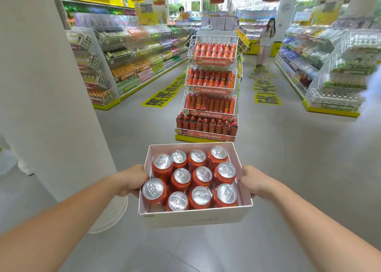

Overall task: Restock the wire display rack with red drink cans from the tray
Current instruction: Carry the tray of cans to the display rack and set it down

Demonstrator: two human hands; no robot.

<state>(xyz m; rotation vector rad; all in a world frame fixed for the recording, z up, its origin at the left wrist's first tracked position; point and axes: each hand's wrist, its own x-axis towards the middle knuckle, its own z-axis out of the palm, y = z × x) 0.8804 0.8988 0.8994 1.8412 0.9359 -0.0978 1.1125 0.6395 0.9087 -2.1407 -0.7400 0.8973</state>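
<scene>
I carry a white cardboard tray (193,217) at waist height, filled with several upright red drink cans (201,175) with silver tops. My left hand (131,180) grips the tray's left wall and my right hand (254,181) grips its right wall. Straight ahead, a few steps away, stands the white wire display rack (210,86) on a yellow base. Its upper tiers hold rows of red cans and its lower tiers hold red bottles.
A wide white pillar (41,86) rises close on my left. Stocked shelves (144,57) line the left aisle and more shelving (329,71) lines the right. A person (266,38) stands far back on the right. Grey floor with yellow lettering lies between me and the rack.
</scene>
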